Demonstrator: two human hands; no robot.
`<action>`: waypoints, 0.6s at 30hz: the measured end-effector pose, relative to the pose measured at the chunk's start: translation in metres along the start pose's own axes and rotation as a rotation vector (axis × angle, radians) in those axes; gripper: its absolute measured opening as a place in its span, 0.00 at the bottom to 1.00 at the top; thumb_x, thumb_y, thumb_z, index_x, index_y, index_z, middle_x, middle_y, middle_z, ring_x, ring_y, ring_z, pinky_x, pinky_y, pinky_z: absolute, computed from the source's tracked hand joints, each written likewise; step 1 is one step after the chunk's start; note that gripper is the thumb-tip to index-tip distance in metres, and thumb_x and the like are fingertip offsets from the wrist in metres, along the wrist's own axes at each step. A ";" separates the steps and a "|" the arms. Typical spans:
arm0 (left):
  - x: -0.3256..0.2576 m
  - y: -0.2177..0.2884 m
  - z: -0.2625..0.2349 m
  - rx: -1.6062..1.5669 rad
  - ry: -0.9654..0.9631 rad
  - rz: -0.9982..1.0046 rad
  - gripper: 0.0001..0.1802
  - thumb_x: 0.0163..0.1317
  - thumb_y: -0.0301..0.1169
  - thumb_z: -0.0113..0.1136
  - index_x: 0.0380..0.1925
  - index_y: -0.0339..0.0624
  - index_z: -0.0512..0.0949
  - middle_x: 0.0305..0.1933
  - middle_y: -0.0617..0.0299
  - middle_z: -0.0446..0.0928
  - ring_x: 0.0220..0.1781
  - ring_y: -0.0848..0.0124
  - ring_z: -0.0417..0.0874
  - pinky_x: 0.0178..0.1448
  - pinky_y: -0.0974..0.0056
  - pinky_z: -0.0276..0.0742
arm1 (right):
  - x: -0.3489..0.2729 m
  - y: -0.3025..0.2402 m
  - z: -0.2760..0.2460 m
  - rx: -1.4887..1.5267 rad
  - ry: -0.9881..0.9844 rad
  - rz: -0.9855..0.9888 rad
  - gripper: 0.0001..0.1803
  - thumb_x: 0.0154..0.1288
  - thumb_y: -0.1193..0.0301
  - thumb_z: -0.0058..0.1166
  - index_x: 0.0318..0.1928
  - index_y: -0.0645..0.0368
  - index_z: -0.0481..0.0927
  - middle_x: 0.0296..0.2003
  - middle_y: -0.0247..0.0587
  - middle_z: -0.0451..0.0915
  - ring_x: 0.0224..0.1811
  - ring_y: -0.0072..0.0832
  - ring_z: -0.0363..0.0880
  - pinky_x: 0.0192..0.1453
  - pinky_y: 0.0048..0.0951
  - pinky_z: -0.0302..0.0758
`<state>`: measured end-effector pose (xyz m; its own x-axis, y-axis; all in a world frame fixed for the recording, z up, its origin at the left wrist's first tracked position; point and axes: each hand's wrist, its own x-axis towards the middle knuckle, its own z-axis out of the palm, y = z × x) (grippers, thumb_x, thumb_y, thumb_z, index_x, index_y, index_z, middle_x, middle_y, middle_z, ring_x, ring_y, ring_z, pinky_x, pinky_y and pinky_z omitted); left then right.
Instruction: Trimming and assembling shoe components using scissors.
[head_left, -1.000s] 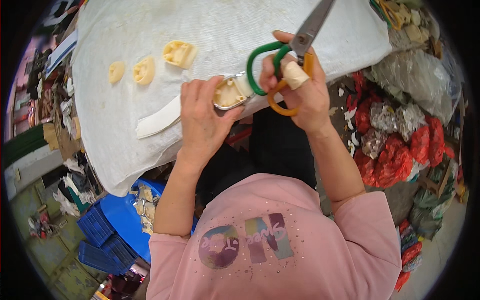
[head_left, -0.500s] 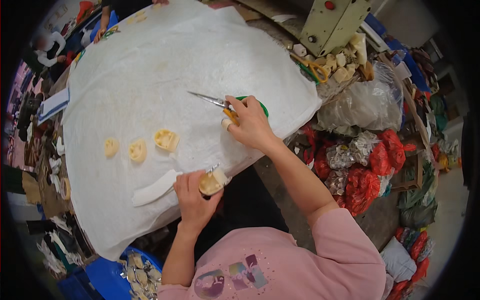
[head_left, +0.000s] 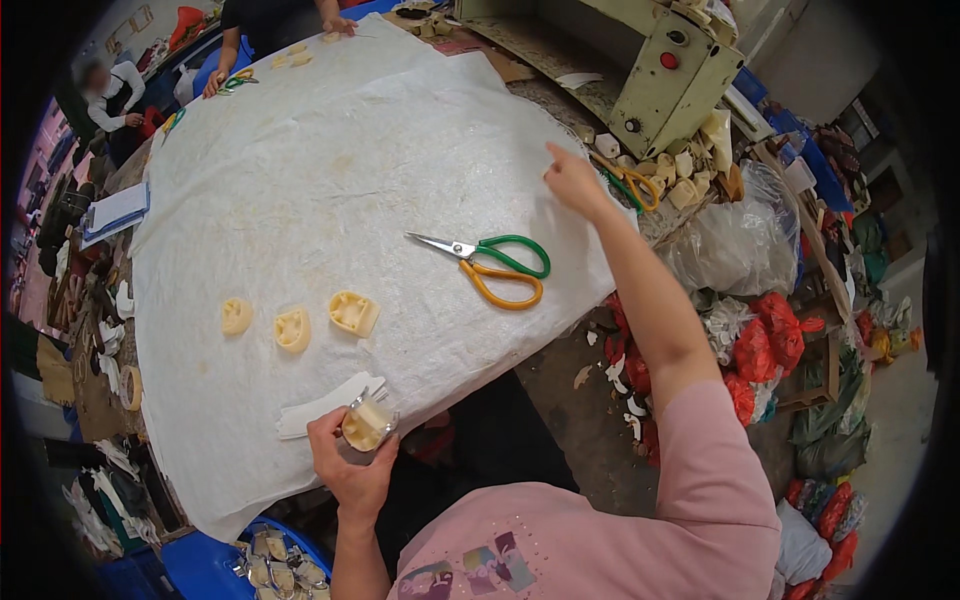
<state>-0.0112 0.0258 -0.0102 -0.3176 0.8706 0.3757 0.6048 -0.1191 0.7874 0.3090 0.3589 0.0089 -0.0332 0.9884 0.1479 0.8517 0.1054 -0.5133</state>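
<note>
My left hand (head_left: 350,470) grips a cream hollow piece with shiny metal on it (head_left: 366,424) at the near table edge. Right beside it lies a folded white strip (head_left: 305,418). My right hand (head_left: 577,183) is stretched over the far right of the table, index finger out; nothing shows in it, and its other fingers are partly hidden. Scissors with one green and one orange handle (head_left: 480,262) lie on the white sheet (head_left: 330,200), blades pointing left. Three cream D-shaped hollow pieces sit in a row: left (head_left: 236,317), middle (head_left: 292,330), right (head_left: 354,314).
Past the right edge are another pair of scissors (head_left: 636,185), cream pieces (head_left: 684,192) and a green machine (head_left: 670,90). A blue bin (head_left: 205,560) with metal-fitted pieces stands below left. Red bags (head_left: 765,335) lie on the floor. Another person's hands (head_left: 340,25) rest at the far edge.
My right hand has let go of the scissors, now lying on the sheet, and moved away to the far right. My left hand has shifted slightly left and nearer with its piece.
</note>
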 end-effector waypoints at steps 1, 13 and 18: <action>0.000 0.000 -0.001 0.001 -0.001 -0.027 0.30 0.33 0.21 0.69 0.42 0.38 0.70 0.38 0.60 0.68 0.40 0.67 0.69 0.49 0.66 0.66 | 0.018 0.006 -0.004 0.000 0.011 0.049 0.29 0.56 0.68 0.47 0.61 0.57 0.69 0.56 0.55 0.73 0.59 0.49 0.70 0.63 0.42 0.67; 0.006 -0.051 -0.021 0.068 0.358 -0.043 0.34 0.46 0.25 0.68 0.53 0.34 0.63 0.51 0.55 0.62 0.55 0.62 0.64 0.65 0.59 0.56 | 0.109 0.023 -0.007 -0.305 0.165 0.194 0.24 0.57 0.70 0.47 0.56 0.52 0.73 0.53 0.52 0.75 0.57 0.48 0.72 0.60 0.44 0.70; 0.006 -0.081 -0.025 0.241 0.412 -0.108 0.34 0.50 0.27 0.66 0.55 0.35 0.60 0.52 0.52 0.61 0.57 0.59 0.62 0.65 0.55 0.55 | 0.154 0.045 -0.001 -0.551 0.390 0.040 0.24 0.55 0.68 0.53 0.55 0.52 0.73 0.50 0.52 0.74 0.58 0.49 0.68 0.55 0.52 0.70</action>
<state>-0.0804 0.0290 -0.0588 -0.6209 0.6052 0.4982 0.6889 0.1181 0.7151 0.3426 0.5157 0.0092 0.1074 0.8677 0.4854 0.9940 -0.1040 -0.0339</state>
